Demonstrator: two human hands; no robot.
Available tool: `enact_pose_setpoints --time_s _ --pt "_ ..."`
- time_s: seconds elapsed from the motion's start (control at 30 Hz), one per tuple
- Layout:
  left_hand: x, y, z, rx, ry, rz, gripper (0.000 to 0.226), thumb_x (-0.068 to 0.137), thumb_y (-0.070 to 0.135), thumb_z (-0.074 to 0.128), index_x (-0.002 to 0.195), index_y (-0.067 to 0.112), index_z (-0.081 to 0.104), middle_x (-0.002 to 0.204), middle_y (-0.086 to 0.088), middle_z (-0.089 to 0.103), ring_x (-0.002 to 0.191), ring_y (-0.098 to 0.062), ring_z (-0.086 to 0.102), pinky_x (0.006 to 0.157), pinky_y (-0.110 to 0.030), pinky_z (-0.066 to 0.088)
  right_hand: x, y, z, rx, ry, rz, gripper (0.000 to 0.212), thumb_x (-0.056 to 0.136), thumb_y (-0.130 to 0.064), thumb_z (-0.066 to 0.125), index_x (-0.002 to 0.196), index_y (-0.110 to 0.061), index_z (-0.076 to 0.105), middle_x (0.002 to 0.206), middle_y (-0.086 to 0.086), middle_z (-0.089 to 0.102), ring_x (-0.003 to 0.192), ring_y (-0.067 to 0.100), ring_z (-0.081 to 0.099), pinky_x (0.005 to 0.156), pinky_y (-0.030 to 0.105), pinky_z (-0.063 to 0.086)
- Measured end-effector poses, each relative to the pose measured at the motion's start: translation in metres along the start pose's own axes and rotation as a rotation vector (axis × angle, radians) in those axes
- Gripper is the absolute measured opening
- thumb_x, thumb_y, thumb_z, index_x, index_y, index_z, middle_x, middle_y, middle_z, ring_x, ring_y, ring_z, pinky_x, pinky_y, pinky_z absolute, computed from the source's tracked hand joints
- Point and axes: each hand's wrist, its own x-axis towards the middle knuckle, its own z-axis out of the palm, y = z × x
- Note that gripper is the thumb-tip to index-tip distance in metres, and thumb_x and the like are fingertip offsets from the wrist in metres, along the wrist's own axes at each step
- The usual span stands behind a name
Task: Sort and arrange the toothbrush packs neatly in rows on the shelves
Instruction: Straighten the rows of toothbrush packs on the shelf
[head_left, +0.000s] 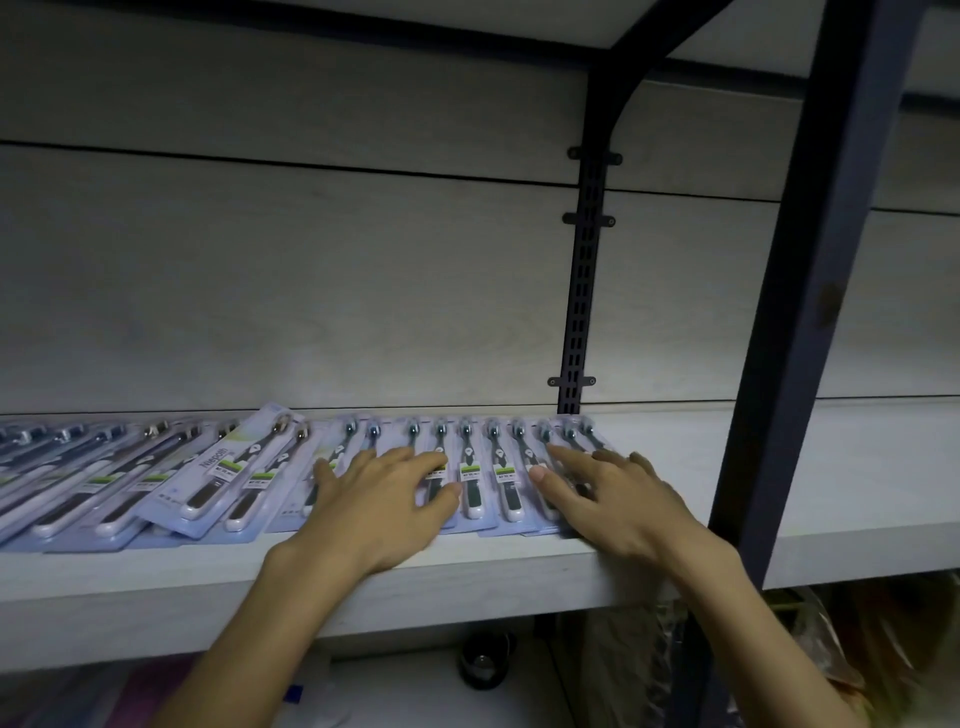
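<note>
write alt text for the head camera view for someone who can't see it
Both hands lie flat, fingers spread, on a row of toothbrush packs on a pale shelf: left hand mid-row, right hand at its right end. Left of them, one pack lies tilted across its neighbours.

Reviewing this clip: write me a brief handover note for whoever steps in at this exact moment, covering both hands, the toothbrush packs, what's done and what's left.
Left hand: open, fingers spread flat on the packs mid-row, no grip on anything.
Right hand: open, fingers flat on the packs at the row's right end.
Packs: all on the shelf, lying flat with brush heads toward the back wall.
Done: the right-hand packs lie fairly parallel, overlapping in a row.
Left: the left-hand packs are slanted, and one tilted pack lies on top of its neighbours; straighten these. The shelf to the right of the row is still bare.
</note>
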Motion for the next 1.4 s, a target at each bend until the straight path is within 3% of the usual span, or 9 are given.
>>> enact_pose_setpoints --time_s 0.13,0.3,0.43,0.5,0.73,0.87,1.03,1.27,1.4 --pt "-0.005 0.001 -0.004 0.018 -0.011 -0.018 0.054 0.091 0.065 0.023 0.139 0.042 0.034 0.148 0.014 0.036 0.137 -0.018 0.029 0.113 -0.054 0.017 -0.008 0.0 -0.003 0.058 0.003 -0.052 0.07 0.082 -0.078 0.019 0.143 -0.046 0.029 0.15 -0.002 0.036 0.138 0.029 0.025 0.11 0.048 0.027" --pt "-0.016 0.0 -0.009 0.009 0.01 -0.035 0.058 0.09 0.067 0.021 0.141 0.042 0.032 0.152 0.014 0.028 0.142 -0.014 0.021 0.114 -0.048 0.014 -0.008 0.005 -0.001 0.03 -0.028 -0.068 0.072 0.078 -0.083 0.015 0.142 -0.051 0.026 0.15 -0.001 0.035 0.14 0.029 0.021 0.11 0.051 0.026" --pt "-0.019 -0.012 -0.005 0.012 -0.001 -0.136 0.07 0.083 0.076 0.014 0.145 0.043 0.023 0.158 0.011 0.015 0.147 -0.018 0.005 0.115 -0.055 -0.001 -0.008 0.002 -0.002 0.01 -0.066 -0.072 0.072 0.074 -0.086 0.011 0.141 -0.059 0.016 0.16 -0.004 0.009 0.146 0.031 -0.006 0.115 0.059 0.0" --pt "-0.02 -0.015 -0.004 -0.034 -0.026 -0.142 0.072 0.082 0.077 0.015 0.145 0.043 0.021 0.158 0.012 0.014 0.147 -0.019 0.005 0.117 -0.052 0.007 -0.011 -0.002 -0.005 0.02 -0.112 -0.085 0.07 0.073 -0.084 0.012 0.14 -0.061 0.014 0.16 -0.007 -0.001 0.145 0.031 -0.013 0.114 0.06 -0.004" --pt "-0.022 -0.027 -0.011 -0.036 -0.03 -0.141 0.07 0.081 0.078 0.021 0.142 0.043 0.028 0.155 0.013 0.024 0.144 -0.019 0.017 0.112 -0.044 0.025 -0.002 -0.011 -0.001 0.033 -0.161 -0.171 0.074 0.063 -0.094 0.004 0.132 -0.07 0.014 0.159 -0.007 0.015 0.147 0.026 -0.002 0.113 0.062 0.003" --pt "-0.022 -0.035 -0.015 -0.03 -0.02 -0.159 0.07 0.082 0.078 0.022 0.14 0.042 0.032 0.153 0.014 0.028 0.141 -0.018 0.022 0.11 -0.043 0.028 -0.005 -0.025 0.0 0.004 -0.175 -0.159 0.063 0.078 -0.083 0.017 0.137 -0.064 0.016 0.159 -0.006 0.012 0.147 0.03 -0.005 0.114 0.06 0.001" --pt "-0.025 -0.035 -0.014 -0.043 -0.037 -0.134 0.074 0.079 0.079 0.02 0.142 0.043 0.029 0.155 0.014 0.024 0.144 -0.017 0.017 0.113 -0.044 0.025 -0.006 -0.02 -0.002 -0.002 -0.168 -0.156 0.074 0.065 -0.092 0.01 0.135 -0.068 0.012 0.159 -0.006 0.013 0.147 0.027 -0.002 0.114 0.061 0.005" --pt "-0.029 -0.021 -0.011 -0.034 -0.064 -0.127 0.081 0.074 0.083 0.015 0.145 0.044 0.023 0.158 0.01 0.016 0.146 -0.02 0.008 0.115 -0.05 0.015 -0.018 -0.014 -0.008 -0.052 -0.137 -0.138 0.074 0.068 -0.087 0.011 0.139 -0.063 0.014 0.159 -0.006 0.013 0.146 0.031 0.001 0.113 0.062 0.008" --pt "-0.03 -0.015 -0.01 0.013 -0.083 -0.147 0.085 0.072 0.084 0.012 0.146 0.042 0.018 0.159 0.007 0.011 0.147 -0.023 0.004 0.114 -0.059 -0.001 -0.019 -0.012 -0.008 -0.042 -0.096 -0.141 0.073 0.068 -0.088 0.01 0.137 -0.064 0.013 0.16 -0.008 0.006 0.147 0.029 -0.006 0.112 0.063 -0.006"
